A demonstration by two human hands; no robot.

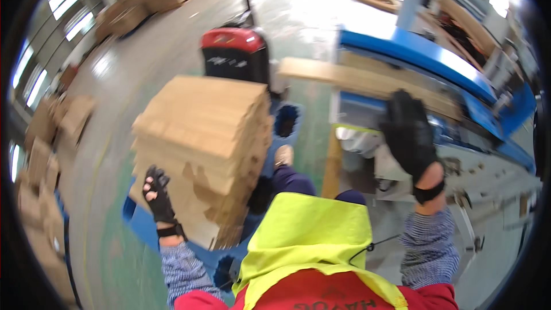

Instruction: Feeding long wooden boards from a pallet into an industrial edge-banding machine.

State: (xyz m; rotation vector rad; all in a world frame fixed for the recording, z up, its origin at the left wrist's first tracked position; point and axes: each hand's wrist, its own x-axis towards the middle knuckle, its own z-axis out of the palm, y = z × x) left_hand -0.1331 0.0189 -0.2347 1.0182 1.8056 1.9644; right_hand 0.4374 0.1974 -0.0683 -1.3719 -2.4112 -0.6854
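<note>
My left hand (159, 198), in a black glove with bare fingertips, hovers beside the left side of a tall stack of flat brown cardboard sheets (192, 112). Its fingers are loosely bent and apart, with nothing seen in them. The stack rests on a blue pallet (138, 218). On the right, my right hand (408, 132) is blurred, gloved in black and stretched out flat over a machine. Just beyond it lies a layer of cardboard (396, 83) beneath the machine's blue beam (419, 51); whether the hand touches it I cannot tell.
A red and black pallet truck (235, 51) stands behind the stack. White machine panels (488, 189) with levers lie at my right. More cardboard piles (43, 166) line the far left, and others (143, 0) stand at the back. The floor is grey and green.
</note>
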